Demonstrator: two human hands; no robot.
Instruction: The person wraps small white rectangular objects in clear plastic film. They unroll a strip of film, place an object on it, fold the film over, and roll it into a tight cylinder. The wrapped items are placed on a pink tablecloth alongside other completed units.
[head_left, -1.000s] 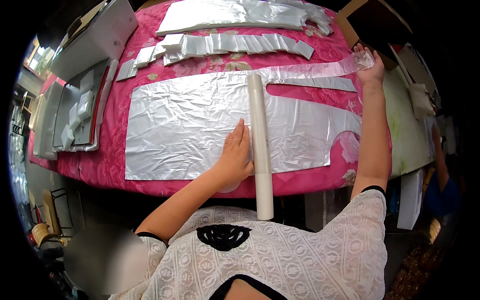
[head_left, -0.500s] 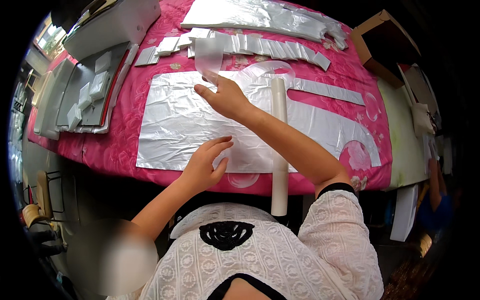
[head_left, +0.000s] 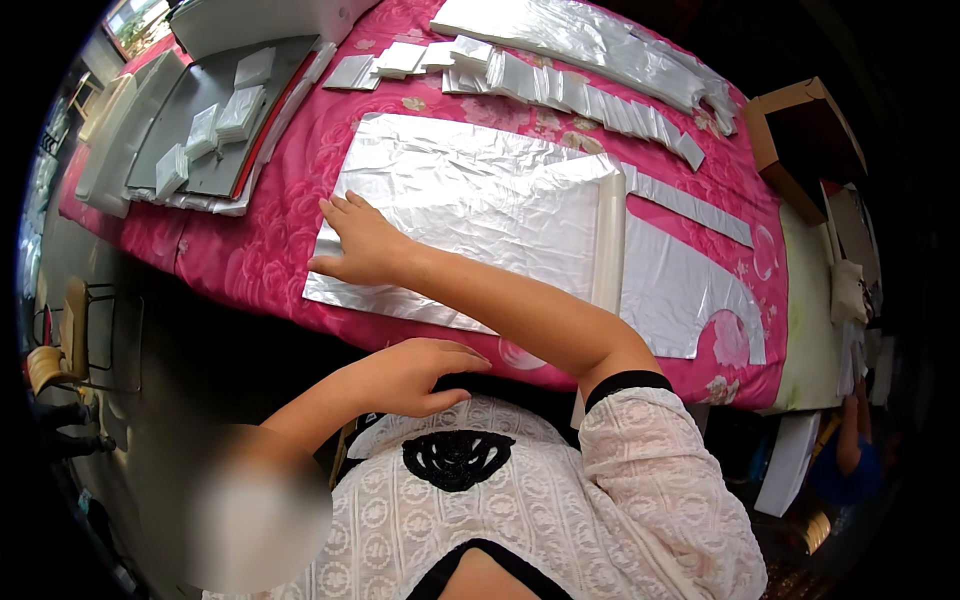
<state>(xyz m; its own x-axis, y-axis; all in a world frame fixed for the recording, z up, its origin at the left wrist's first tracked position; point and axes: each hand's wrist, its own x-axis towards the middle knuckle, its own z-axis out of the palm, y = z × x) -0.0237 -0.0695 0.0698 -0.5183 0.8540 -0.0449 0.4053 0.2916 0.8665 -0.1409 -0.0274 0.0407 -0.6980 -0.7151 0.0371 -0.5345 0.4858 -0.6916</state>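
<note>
A stack of thin, silvery plastic sheets shaped like aprons (head_left: 470, 220) lies spread on the table in front of me, with narrow straps and a curved cutout at its right end. My right hand (head_left: 362, 245) reaches across to the left end and rests on the plastic with its fingers spread, holding nothing. A whitish tube or bar (head_left: 608, 250) lies crosswise over the sheets; my right forearm hides part of its near end. Close to my waist, below the table edge, my left hand (head_left: 425, 375) hovers with its fingers extended and nothing visible in it.
Small folded plastic packets (head_left: 580, 98) run in a row behind the sheets. More packets (head_left: 240, 112) sit on a dark board (head_left: 212, 130) at the left. Further plastic (head_left: 570, 40) lies at the back. An open cardboard box (head_left: 800, 125) stands right. Pink floral cloth (head_left: 270, 235) covers the table.
My right hand has moved left and down onto the sheets, and the translucent flap it had raised is no longer up. My left hand has drawn back toward my waist. The view has shifted.
</note>
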